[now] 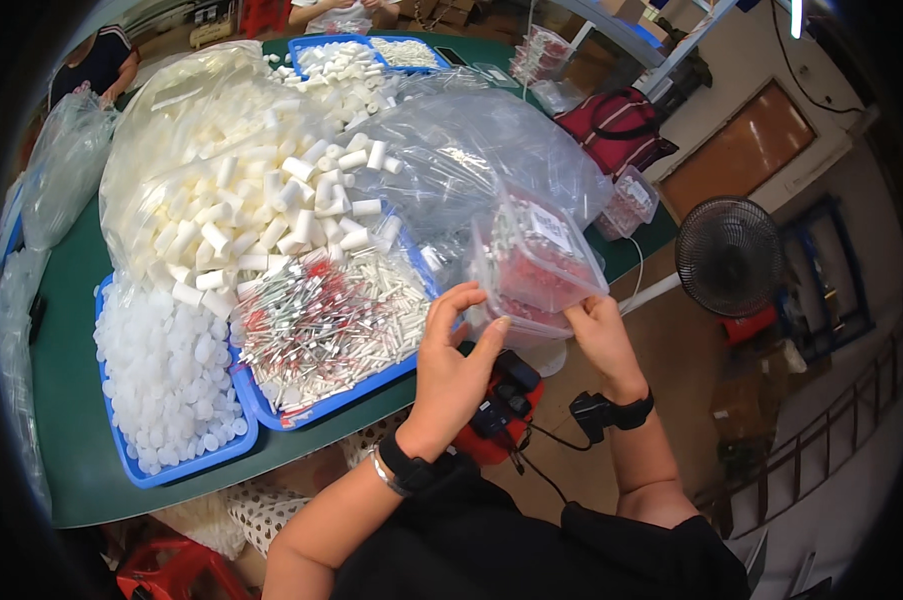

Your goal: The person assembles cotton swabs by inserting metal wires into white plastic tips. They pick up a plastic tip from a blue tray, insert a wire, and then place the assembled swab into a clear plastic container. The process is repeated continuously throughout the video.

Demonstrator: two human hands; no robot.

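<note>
Above the table's right edge I hold a clear plastic box (546,272) with reddish contents and a pale label on it, tilted. My left hand (456,365) grips its left lower side with fingers and thumb. At its right lower corner, my right hand (603,342) holds on with bent fingers; some fingertips are hidden behind the plastic. Left of the box is a blue tray (356,385) of small white rods and a heap of thin metal pieces with red parts (306,320). White foam-like cylinders (271,215) spill toward that tray from a large clear bag (161,130).
Translucent caps fill another blue tray (186,475) at the near left. A clear bag (441,130) lies behind the box. More boxes (629,203), a maroon bag (616,125) and a black fan (729,255) are on the right. Other people are across the green table (76,495).
</note>
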